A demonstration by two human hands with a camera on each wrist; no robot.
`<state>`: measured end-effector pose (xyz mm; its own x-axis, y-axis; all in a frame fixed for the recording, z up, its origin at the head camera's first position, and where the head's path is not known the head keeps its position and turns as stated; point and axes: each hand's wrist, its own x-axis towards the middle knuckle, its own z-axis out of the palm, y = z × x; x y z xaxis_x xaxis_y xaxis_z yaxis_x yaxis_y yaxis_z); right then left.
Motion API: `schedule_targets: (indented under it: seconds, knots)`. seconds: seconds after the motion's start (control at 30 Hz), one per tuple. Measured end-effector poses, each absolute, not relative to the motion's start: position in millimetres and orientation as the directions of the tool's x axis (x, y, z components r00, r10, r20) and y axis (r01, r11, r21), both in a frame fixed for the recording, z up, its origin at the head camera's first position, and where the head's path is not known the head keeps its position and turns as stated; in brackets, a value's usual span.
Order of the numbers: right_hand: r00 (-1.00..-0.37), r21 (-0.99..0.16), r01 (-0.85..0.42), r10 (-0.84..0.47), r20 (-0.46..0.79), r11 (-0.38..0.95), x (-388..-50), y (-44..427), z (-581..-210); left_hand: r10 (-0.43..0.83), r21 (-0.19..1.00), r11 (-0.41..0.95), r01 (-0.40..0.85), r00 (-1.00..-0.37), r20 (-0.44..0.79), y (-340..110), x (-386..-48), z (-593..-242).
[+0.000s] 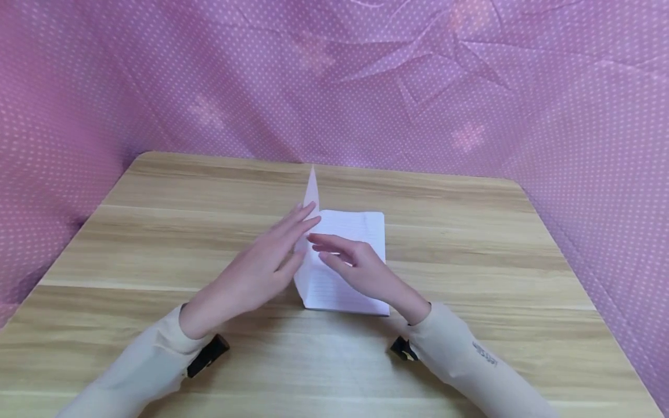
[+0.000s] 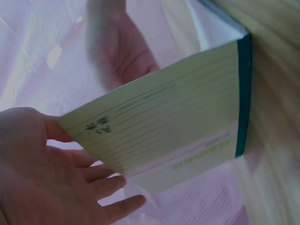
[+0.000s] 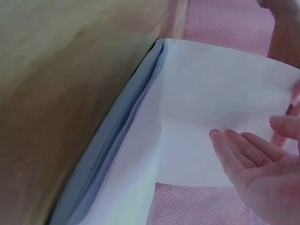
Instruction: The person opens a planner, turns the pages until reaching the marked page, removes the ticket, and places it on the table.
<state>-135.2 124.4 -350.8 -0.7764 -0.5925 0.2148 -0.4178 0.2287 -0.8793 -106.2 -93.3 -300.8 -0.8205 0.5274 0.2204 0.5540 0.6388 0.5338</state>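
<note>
"Where's the notebook (image 1: 342, 290)?"

"On the desk (image 1: 496, 261), lying between the two hands. Its pages (image 3: 133, 157) lie flat and its cover (image 2: 187, 103) stands nearly upright."

"What's the left hand (image 1: 256, 273) doing out there?"

"It's on the outer side, its fingers (image 2: 110, 187) nearly straight and spread, meeting the cover's free edge. My guess is that's to steer it: far from the spine (image 2: 243, 93), a light touch swings it."

"So no grip?"

"None that I can make out; the fingers aren't wrapped round it."

"And the right hand (image 1: 366, 270)?"

"Over the pages, at the inner face. Its fingers are stretched and slightly bent, thumb apart, with nothing in them. Whether the tips touch the cover, I can't tell."

"Why one hand on each side?"

"Probably because the cover is thin and hinged. With a palm facing each side, it can't easily flop either way."
</note>
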Motion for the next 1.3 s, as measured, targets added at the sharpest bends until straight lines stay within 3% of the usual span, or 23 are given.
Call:
schedule_targets:
  seconds: [0.17,0.33,0.47,0.57,0.73,0.93,1.3]
  knots:
    - [-0.727,-0.731,-0.549,-0.663,0.179,0.405,-132,130,-352,0.5,0.35,0.76,0.547,-0.837,0.223,-110,-103,-298]
    - [-0.71,-0.61,-0.578,-0.703,0.047,0.543,-124,149,-358,0.484,0.106,0.85,0.516,-0.844,0.233,-122,-100,-311]
    - [-0.72,-0.526,-0.574,-0.692,-0.04,0.628,-116,167,-365,0.489,0.032,0.866,0.499,-0.859,0.153,-129,-100,-325]
    - [-0.733,-0.446,-0.58,-0.676,-0.078,0.681,-110,178,-369,0.504,0.032,0.862,0.506,-0.861,0.065,-133,-101,-336]
    - [-0.755,-0.365,-0.577,-0.648,-0.104,0.731,-102,192,-374,0.51,0.132,0.855,0.502,-0.859,-0.036,-136,-105,-350]
    - [-0.763,-0.373,-0.556,-0.634,-0.123,0.742,-99,196,-373,0.49,0.24,0.858,0.454,-0.863,-0.124,-138,-111,-357]
    - [-0.777,-0.372,-0.529,-0.612,-0.148,0.762,-98,197,-371,0.488,0.277,0.856,0.438,-0.859,-0.151,-139,-114,-360]
